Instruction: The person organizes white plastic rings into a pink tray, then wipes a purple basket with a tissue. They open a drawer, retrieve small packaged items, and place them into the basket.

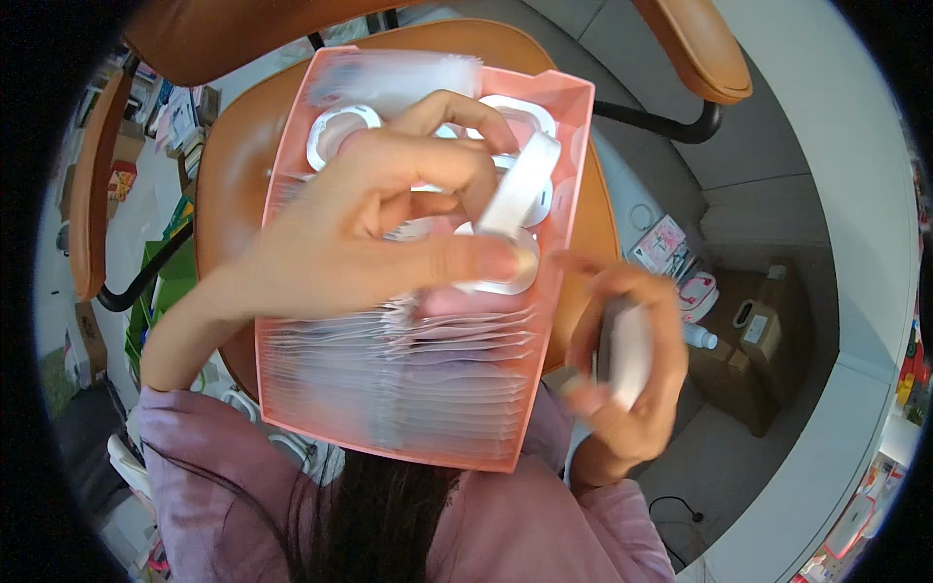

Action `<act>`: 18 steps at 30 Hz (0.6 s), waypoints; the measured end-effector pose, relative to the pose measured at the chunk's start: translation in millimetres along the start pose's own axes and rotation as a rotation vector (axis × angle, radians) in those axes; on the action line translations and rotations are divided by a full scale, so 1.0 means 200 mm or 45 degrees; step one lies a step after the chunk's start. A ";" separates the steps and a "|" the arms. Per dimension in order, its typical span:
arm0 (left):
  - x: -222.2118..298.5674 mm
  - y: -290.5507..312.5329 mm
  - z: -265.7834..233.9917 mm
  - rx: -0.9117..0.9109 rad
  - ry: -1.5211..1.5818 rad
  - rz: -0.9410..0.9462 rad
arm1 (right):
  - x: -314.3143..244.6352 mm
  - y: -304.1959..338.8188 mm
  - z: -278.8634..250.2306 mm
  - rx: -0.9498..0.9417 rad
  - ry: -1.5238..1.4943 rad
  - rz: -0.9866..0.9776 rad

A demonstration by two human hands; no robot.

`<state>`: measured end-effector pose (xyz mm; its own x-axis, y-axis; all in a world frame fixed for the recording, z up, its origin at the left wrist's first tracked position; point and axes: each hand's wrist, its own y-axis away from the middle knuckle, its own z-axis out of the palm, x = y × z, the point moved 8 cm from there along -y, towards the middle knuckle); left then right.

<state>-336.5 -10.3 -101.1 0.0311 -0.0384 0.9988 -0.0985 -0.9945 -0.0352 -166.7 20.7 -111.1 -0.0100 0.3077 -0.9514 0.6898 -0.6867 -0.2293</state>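
A coral-pink box (575, 160) rests in front of me on a brown chair. My left hand (389, 204) reaches over it from the left, thumb and fingers closed on a white, round-ended flat piece (520, 189) seen edge-on. Beneath and around that hand sit several white-rimmed rounded cases (340, 134), partly covered by the fingers. Thin clear packets (398, 389) stand in tight rows in the near part of the box. To the right of the box, my right hand (632, 389) curls around a small pale and dark flat object (627, 355), smeared by motion.
The brown chair seat (228, 194) has armrests on both sides (695, 49). Right of it, a cardboard box (773, 340), a white bottle (698, 336) and a pink-and-white pouch (697, 294) lie low down. A pale panel edge (807, 194) curves along the right. Clutter lines the left.
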 end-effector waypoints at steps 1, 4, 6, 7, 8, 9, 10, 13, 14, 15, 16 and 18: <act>-0.03 0.01 -0.03 0.008 -0.021 -0.031 | -0.02 -0.01 0.06 -0.257 0.137 0.023; -0.12 0.00 -0.03 -0.095 0.015 -0.328 | -0.01 0.03 0.22 -0.905 0.461 0.197; -0.08 -0.02 0.02 -0.236 -0.443 -0.243 | -0.02 0.07 0.24 -1.085 0.513 0.278; -0.08 -0.02 0.06 -0.265 -0.570 -0.185 | -0.01 0.10 0.25 -1.176 0.544 0.320; -0.10 -0.01 0.08 -0.312 -0.627 -0.202 | -0.01 0.12 0.26 -1.168 0.545 0.302; -0.11 -0.01 0.10 -0.359 -0.684 -0.219 | -0.02 0.14 0.26 -1.160 0.546 0.283; -0.12 -0.01 0.14 -0.406 -0.751 -0.237 | -0.02 0.16 0.26 -1.146 0.549 0.258; -0.17 0.01 0.20 -0.544 -0.810 -0.237 | -0.03 0.17 0.28 -1.155 0.560 0.269; -0.18 0.01 0.22 -0.587 -0.814 -0.232 | -0.03 0.17 0.28 -1.161 0.565 0.273; -0.21 0.02 0.22 -0.622 -0.760 -0.234 | -0.03 0.17 0.28 -1.169 0.546 0.268; -0.21 0.02 0.23 -0.657 -0.742 -0.262 | -0.02 0.19 0.27 -1.175 0.527 0.256; -0.21 0.02 0.24 -0.729 -0.736 -0.347 | -0.02 0.20 0.27 -1.176 0.505 0.241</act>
<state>-291.4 -16.6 -145.5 0.6132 -0.0037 0.7899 -0.4960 -0.7801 0.3814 -178.7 -43.7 -126.8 0.2818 0.5578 -0.7807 0.9454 -0.0226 0.3251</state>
